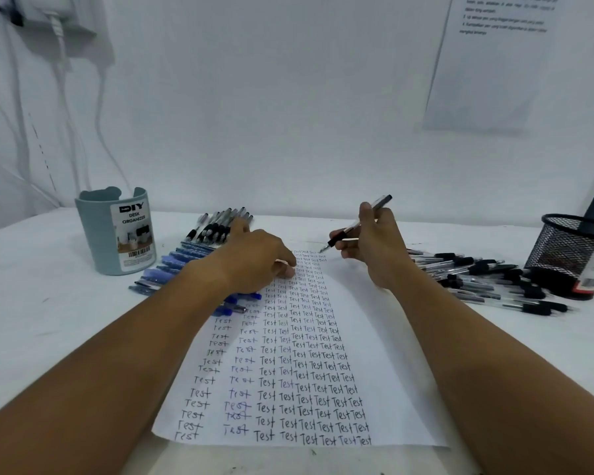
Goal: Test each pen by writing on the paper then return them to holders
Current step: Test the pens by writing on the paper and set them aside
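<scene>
A white paper [384,337] covered with columns of the word "Test" lies in front of me. My right hand [374,248] grips a black-grip pen [348,233], its tip down at the paper's far end beside the last column. My left hand [258,262] rests on the paper's upper left part with its fingers curled under, holding nothing I can see. A row of black and blue pens [186,255] lies left of the paper. A pile of black pens [487,279] lies on the right.
A grey-blue desk organizer cup [114,231] stands at the back left. A black mesh holder [570,255] stands at the far right behind the pile. A white wall with cables and a taped sheet [487,63] rises behind the table.
</scene>
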Demonstrator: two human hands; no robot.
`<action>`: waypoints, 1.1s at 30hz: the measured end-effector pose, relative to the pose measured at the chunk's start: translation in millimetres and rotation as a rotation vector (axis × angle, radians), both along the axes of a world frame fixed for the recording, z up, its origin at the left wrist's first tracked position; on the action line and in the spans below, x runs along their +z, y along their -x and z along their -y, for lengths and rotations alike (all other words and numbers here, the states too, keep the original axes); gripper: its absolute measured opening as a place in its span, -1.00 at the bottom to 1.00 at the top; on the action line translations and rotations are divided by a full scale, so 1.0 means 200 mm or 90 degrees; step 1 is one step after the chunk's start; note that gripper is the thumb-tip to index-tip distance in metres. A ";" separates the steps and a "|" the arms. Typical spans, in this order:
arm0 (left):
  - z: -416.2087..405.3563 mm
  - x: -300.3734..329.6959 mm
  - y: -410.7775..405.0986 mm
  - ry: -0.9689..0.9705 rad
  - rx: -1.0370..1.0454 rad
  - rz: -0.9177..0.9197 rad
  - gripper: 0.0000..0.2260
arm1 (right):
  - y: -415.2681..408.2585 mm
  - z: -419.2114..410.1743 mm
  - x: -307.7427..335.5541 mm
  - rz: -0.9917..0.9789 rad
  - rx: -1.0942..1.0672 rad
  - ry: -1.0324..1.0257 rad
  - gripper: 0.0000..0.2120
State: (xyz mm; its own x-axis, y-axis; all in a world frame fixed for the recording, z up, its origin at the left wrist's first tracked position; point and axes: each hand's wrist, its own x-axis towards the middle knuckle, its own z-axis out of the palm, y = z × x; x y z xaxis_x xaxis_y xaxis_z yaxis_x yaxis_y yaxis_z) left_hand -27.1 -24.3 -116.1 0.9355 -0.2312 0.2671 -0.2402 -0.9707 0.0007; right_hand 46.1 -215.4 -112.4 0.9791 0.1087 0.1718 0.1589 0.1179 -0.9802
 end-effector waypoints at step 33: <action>0.04 0.03 0.04 0.068 0.031 -0.048 -0.79 | -0.05 0.01 -0.12 0.060 0.088 0.179 -0.71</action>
